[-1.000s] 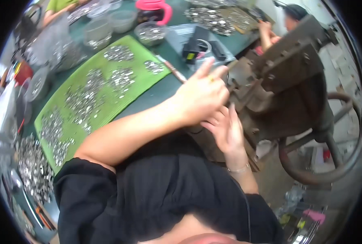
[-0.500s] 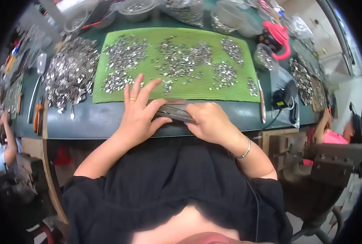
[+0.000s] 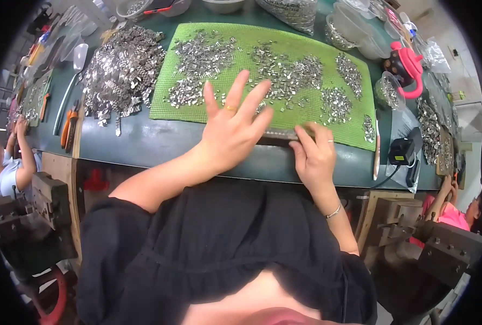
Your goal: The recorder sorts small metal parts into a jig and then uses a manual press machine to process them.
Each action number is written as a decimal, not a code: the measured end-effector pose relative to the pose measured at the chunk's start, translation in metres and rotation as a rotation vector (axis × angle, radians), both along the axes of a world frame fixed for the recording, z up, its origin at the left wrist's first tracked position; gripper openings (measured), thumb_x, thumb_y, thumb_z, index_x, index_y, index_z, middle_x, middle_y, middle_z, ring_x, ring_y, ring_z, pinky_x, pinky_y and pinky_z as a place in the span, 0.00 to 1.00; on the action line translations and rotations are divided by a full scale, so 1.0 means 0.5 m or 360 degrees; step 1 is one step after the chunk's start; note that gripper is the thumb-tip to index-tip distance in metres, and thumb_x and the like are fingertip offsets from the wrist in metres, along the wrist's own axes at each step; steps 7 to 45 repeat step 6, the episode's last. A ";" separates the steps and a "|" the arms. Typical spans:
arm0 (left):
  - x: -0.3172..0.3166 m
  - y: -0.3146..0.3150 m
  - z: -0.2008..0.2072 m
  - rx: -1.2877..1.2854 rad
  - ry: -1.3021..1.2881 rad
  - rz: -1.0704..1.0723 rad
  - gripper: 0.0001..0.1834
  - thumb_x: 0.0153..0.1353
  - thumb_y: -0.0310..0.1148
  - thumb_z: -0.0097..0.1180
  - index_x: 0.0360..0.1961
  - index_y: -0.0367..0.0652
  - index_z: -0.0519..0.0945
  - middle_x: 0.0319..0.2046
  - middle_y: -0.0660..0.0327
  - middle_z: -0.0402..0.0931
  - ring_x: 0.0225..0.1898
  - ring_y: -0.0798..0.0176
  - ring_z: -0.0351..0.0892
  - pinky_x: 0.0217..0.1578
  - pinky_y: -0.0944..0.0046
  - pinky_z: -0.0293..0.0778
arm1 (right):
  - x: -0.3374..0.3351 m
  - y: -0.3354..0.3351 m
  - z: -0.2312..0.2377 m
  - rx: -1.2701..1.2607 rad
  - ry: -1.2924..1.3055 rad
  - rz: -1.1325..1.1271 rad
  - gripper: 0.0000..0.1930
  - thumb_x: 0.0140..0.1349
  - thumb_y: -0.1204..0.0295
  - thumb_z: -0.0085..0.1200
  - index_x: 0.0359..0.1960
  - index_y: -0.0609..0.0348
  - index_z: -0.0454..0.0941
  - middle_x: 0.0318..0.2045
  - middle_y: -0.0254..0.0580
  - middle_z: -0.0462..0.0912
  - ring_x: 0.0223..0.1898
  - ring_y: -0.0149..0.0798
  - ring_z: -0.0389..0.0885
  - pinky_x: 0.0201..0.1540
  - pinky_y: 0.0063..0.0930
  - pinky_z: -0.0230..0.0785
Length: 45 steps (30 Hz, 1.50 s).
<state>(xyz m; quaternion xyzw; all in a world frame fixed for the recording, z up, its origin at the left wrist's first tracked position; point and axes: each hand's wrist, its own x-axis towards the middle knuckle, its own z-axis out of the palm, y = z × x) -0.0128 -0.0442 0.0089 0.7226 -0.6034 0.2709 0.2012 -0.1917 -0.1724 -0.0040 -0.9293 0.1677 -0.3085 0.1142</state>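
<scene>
My left hand (image 3: 231, 129) is spread over the near edge of a green ribbed mat (image 3: 165, 111), palm down, with its thumb hidden. Its index finger is bent just above the left end of a narrow dark metal bar (image 3: 280, 134). A pale row of small marks or pieces runs along that bar's far edge; they are too small to tell. At the bar's right end, the thumb and fingers of my right hand (image 3: 316, 157) close round it. Several clusters of small shiny metal pieces (image 3: 335, 105) lie on the mat beyond my hands.
A big heap of silvery pieces (image 3: 124, 70) sits left of the mat, beside orange-handled pliers (image 3: 67, 130). Plastic tubs (image 3: 349, 27) and a pink-lidded pot (image 3: 406, 65) stand at the back right. Near a black adapter (image 3: 403, 150) lies a white-handled tool (image 3: 377, 149). People work at both sides.
The long dark metal tool my hands held between them is no longer visible. Now my right hand grips the bar at the mat's edge. The view has shifted, moving the mat rightward.
</scene>
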 end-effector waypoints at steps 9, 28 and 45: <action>-0.035 -0.037 -0.013 0.0386 0.0124 -0.0455 0.16 0.53 0.39 0.65 0.44 0.53 0.81 0.65 0.58 0.67 0.70 0.43 0.59 0.67 0.27 0.42 | 0.008 -0.012 -0.026 0.0171 0.0095 -0.0131 0.18 0.58 0.70 0.61 0.52 0.55 0.81 0.49 0.47 0.76 0.48 0.52 0.73 0.49 0.44 0.67; -0.035 -0.037 -0.013 0.0386 0.0124 -0.0455 0.16 0.53 0.39 0.65 0.44 0.53 0.81 0.65 0.58 0.67 0.70 0.43 0.59 0.67 0.27 0.42 | 0.008 -0.012 -0.026 0.0171 0.0095 -0.0131 0.18 0.58 0.70 0.61 0.52 0.55 0.81 0.49 0.47 0.76 0.48 0.52 0.73 0.49 0.44 0.67; -0.035 -0.037 -0.013 0.0386 0.0124 -0.0455 0.16 0.53 0.39 0.65 0.44 0.53 0.81 0.65 0.58 0.67 0.70 0.43 0.59 0.67 0.27 0.42 | 0.008 -0.012 -0.026 0.0171 0.0095 -0.0131 0.18 0.58 0.70 0.61 0.52 0.55 0.81 0.49 0.47 0.76 0.48 0.52 0.73 0.49 0.44 0.67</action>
